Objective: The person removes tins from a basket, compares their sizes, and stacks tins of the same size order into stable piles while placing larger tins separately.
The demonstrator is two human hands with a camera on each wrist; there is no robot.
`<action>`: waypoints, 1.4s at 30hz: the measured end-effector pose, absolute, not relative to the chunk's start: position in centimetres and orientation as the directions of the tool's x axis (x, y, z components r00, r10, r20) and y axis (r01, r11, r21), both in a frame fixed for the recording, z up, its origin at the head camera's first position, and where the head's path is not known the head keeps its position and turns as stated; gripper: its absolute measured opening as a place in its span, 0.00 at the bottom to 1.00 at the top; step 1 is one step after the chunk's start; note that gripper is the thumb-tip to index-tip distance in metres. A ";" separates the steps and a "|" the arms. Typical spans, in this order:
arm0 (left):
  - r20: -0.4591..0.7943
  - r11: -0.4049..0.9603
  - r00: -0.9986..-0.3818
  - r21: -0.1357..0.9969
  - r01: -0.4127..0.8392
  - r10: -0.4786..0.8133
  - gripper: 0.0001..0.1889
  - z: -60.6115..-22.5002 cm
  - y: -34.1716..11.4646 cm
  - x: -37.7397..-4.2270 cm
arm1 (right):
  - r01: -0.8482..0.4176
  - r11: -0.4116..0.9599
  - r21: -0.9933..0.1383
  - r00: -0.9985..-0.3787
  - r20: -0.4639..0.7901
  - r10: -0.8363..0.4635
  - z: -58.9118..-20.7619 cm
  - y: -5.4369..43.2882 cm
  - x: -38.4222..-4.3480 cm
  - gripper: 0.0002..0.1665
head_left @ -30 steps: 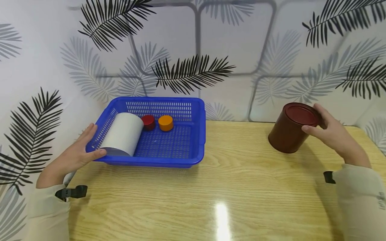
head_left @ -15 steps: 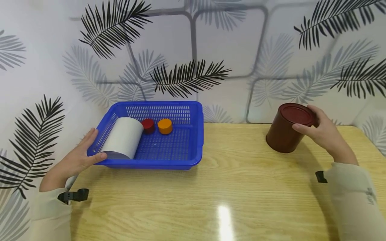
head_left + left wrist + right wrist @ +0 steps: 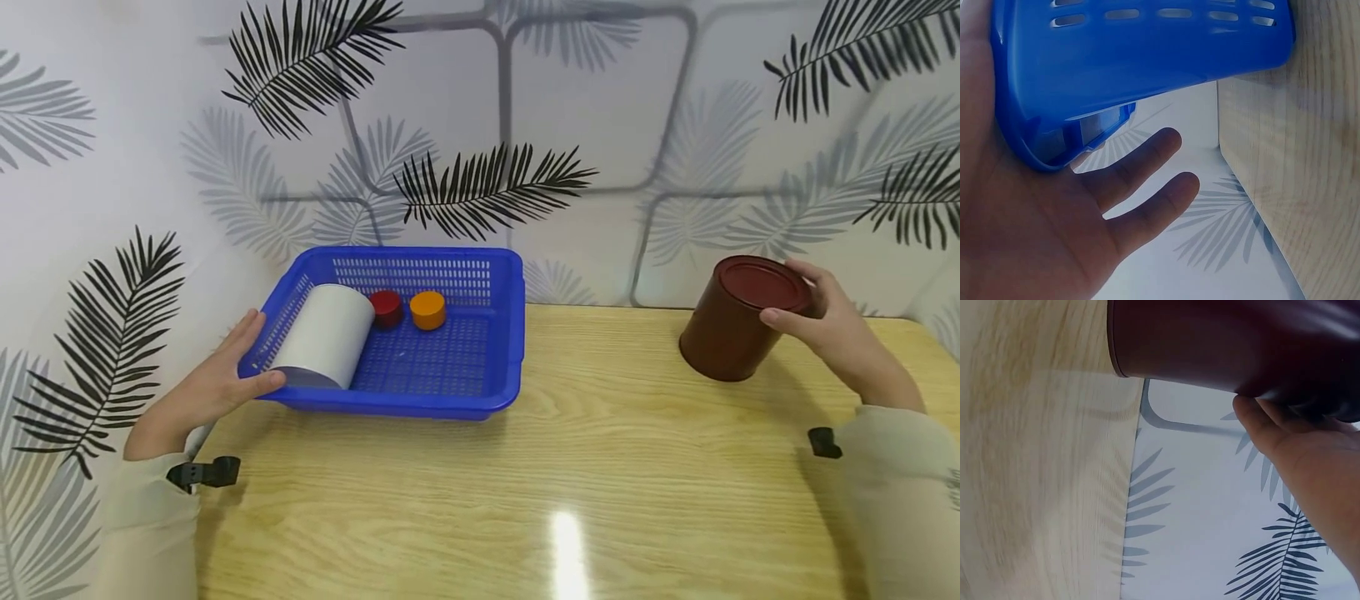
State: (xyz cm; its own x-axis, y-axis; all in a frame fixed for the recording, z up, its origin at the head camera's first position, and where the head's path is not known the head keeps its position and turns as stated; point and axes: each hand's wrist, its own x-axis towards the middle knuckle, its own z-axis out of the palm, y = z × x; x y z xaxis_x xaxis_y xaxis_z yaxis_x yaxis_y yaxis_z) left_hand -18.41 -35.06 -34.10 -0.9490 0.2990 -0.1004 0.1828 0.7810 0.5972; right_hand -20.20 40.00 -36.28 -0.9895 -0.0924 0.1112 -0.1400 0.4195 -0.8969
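Observation:
My left hand (image 3: 202,392) rests at the front left corner of the blue plastic basket (image 3: 506,367), with its palm against the rim. In the left wrist view two fingers (image 3: 1160,200) extend straight past the rim. Inside the basket a large white cylinder (image 3: 324,333) lies on its side. Beside it sit a small red cylinder (image 3: 386,307) and a small orange cylinder (image 3: 428,310). My right hand (image 3: 836,337) grips a dark red lidded canister (image 3: 723,333) near its top, thumb at the front and fingers around the far side. Whether its base touches the table cannot be told.
A light wooden table (image 3: 450,500) lies under everything, with a glare spot near the front. A leaf-patterned wall (image 3: 585,108) stands behind the basket and canister and along the left side. Black straps with small mounts sit on both wrists.
The head view shifts slightly. Both hands, the basket and the canister keep the same places relative to each other.

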 end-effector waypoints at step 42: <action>-0.088 0.781 -0.956 0.600 0.172 0.279 0.58 -33.9 -35.0 -18.5 | -0.384 0.562 -0.733 -0.918 0.365 -0.152 -29.0 27.6 -18.8 0.37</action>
State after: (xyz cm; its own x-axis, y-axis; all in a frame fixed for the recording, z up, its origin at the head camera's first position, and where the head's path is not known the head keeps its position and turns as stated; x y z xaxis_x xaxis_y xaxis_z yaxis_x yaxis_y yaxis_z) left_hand -18.49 -35.05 -33.87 -0.9564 0.2786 -0.0881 0.1723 0.7812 0.6001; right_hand -18.82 27.56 -29.04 -0.9183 -0.1519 0.3655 -0.3845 0.5617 -0.7326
